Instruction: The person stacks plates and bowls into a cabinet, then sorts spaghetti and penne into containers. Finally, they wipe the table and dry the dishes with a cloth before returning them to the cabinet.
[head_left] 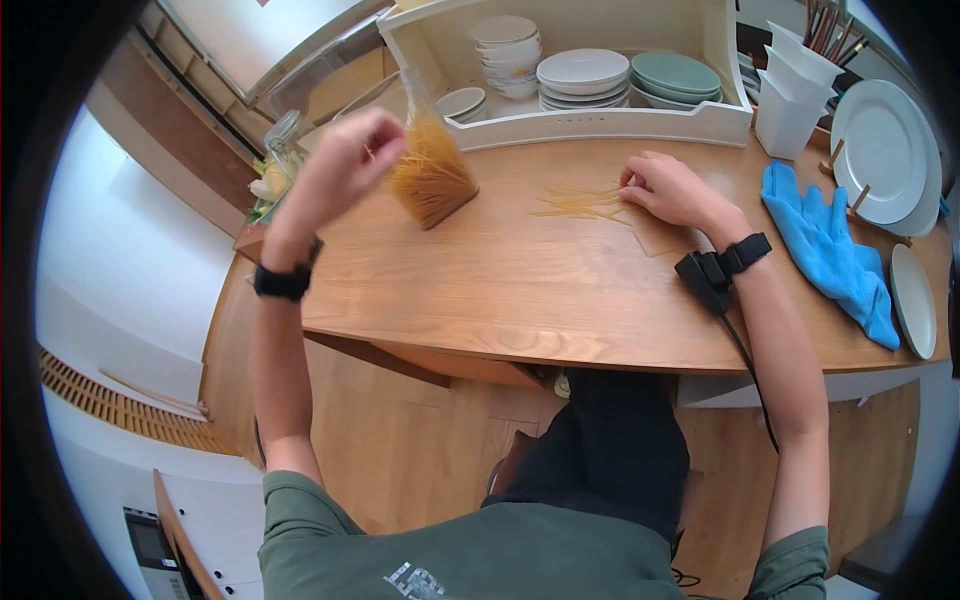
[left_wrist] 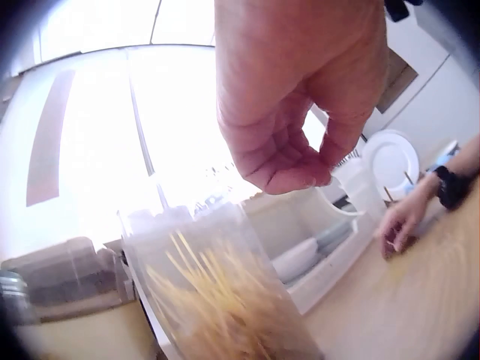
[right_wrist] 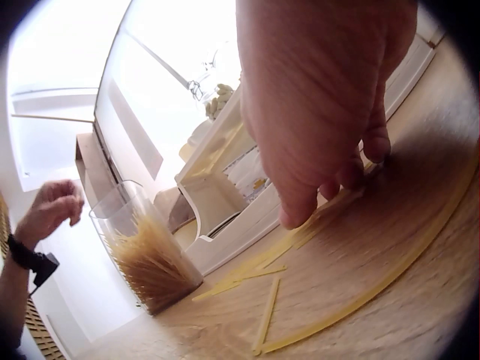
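My left hand is raised beside the upper part of a clear plastic container of dry spaghetti. Its fingers are curled, thumb tip against fingertips, and nothing shows between them in the left wrist view. On the tabletop, my right hand pinches at the right end of a small bunch of loose spaghetti strands; its fingertips are partly hidden in the right wrist view. One long strand curves over the wood near that hand, with a short piece meeting its end.
A white open rack with stacked bowls and plates stands behind. To the right are a blue glove, upright white plates and white holders with chopsticks. A glass jar sits at the left.
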